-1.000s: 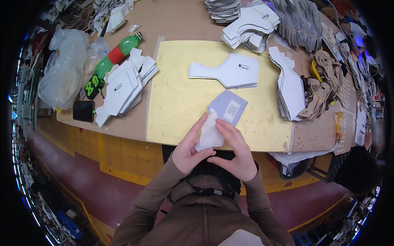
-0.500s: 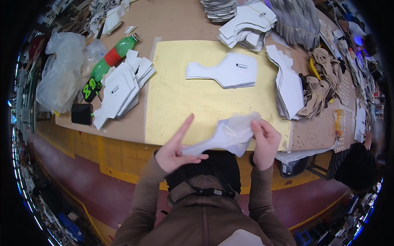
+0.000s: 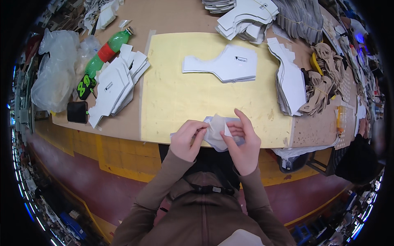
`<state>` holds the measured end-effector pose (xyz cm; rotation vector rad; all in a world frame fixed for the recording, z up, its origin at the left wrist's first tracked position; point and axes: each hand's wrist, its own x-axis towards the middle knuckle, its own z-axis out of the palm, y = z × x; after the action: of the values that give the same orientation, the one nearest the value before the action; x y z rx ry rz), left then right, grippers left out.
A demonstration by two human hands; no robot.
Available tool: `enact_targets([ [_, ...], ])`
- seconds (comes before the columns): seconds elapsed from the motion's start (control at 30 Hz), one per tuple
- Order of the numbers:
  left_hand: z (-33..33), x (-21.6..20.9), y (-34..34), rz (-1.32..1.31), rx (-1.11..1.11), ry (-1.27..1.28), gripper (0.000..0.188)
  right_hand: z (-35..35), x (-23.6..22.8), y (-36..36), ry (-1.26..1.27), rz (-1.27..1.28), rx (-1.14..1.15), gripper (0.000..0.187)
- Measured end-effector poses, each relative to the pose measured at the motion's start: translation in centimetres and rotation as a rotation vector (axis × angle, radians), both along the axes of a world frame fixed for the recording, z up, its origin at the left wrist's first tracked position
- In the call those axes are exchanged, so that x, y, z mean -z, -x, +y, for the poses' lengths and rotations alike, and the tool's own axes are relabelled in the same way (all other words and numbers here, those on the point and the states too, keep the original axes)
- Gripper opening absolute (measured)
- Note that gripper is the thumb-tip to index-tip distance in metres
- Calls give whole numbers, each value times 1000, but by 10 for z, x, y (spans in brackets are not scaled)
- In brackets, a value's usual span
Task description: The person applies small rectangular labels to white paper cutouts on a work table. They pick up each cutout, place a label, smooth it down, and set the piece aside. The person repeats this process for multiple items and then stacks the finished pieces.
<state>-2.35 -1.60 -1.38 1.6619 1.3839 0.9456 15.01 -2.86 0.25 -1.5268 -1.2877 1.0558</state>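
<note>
At the table's front edge I hold a pale grey-white flat cut piece (image 3: 214, 143) with a thin, crumpled whitish sheet (image 3: 217, 125) raised off its face. The fingertips of my left hand (image 3: 185, 141) are closed in a pinch at the left edge of that sheet. My right hand (image 3: 246, 148) has the cut piece between its thumb and fingers, with the index finger stretched upward. Beyond my hands, a neat stack of white shaped pieces (image 3: 230, 63) lies on the yellow sheet (image 3: 172, 96) covering the table.
Left are fanned white pieces (image 3: 113, 88), a green bottle (image 3: 117, 41), a dark phone (image 3: 77, 112) and a clear plastic bag (image 3: 57, 74). To the right stand white pieces (image 3: 289, 82) and beige bundles (image 3: 318, 92). A grey bundle (image 3: 299, 20) is at the back. Another person (image 3: 357, 162) is at far right.
My left hand has gone from spread fingers to a pinch, moving right and up. My right hand has shifted left and its fingers have opened out. The thin sheet now stands folded up.
</note>
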Motion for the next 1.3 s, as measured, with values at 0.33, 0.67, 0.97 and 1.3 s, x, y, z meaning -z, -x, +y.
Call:
enact_targets([
  [0.33, -7, 24, -6, 52, -38, -28, 9, -15, 12, -32, 205, 92, 205, 24],
  [0.67, 15, -1, -5, 60, 174, 60, 31, -12, -10, -36, -63, -54, -332, 32],
  [0.97, 47, -4, 7, 113, 438, 171, 20, -13, 8, -32, 11, 114, -203, 45],
  [1.3, 59, 10, 13, -77, 476, 221, 9, -11, 34, -36, -74, 143, -296, 54],
])
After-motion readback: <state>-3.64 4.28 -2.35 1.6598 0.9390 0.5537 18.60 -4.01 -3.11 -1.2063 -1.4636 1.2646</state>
